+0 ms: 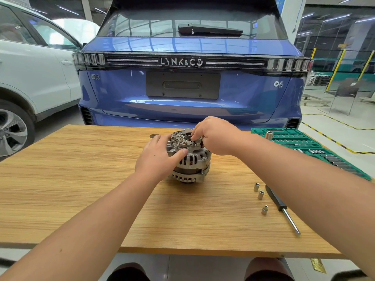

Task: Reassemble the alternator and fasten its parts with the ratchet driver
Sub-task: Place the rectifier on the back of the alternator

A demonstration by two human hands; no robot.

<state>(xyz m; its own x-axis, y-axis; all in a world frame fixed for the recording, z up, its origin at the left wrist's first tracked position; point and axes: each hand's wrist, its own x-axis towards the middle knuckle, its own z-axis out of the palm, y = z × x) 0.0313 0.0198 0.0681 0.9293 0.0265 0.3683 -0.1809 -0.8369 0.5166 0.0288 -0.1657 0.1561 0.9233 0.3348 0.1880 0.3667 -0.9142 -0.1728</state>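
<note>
- A white car (30, 74) is parked far on the left, behind the wooden surface (71, 179).
- A blue car (188, 82) stands right behind the surface, with its back end facing us.
- The left hand (160, 157) lies against the left side of the alternator (190, 159). Its fingers are wrapped around the metal body and its thumb presses on the ribbed side, so it holds the alternator.
- The alternator stands near the middle of the surface, toward the far edge. Its open top, full of small metal parts, faces up.
- The right hand (217, 134) reaches over the top of the alternator. Its fingertips are curled down and pinch a small part on the top. The part is too small to tell what it is.
- Three little silver sockets (260, 195) stand on the surface to the right of the alternator, near each other.
- The ratchet driver (282, 209), with a black handle and a silver shaft, lies just beside the sockets. No hand touches it.
- A green tool case (304, 142) full of sockets lies open at the far right edge of the surface.
</note>
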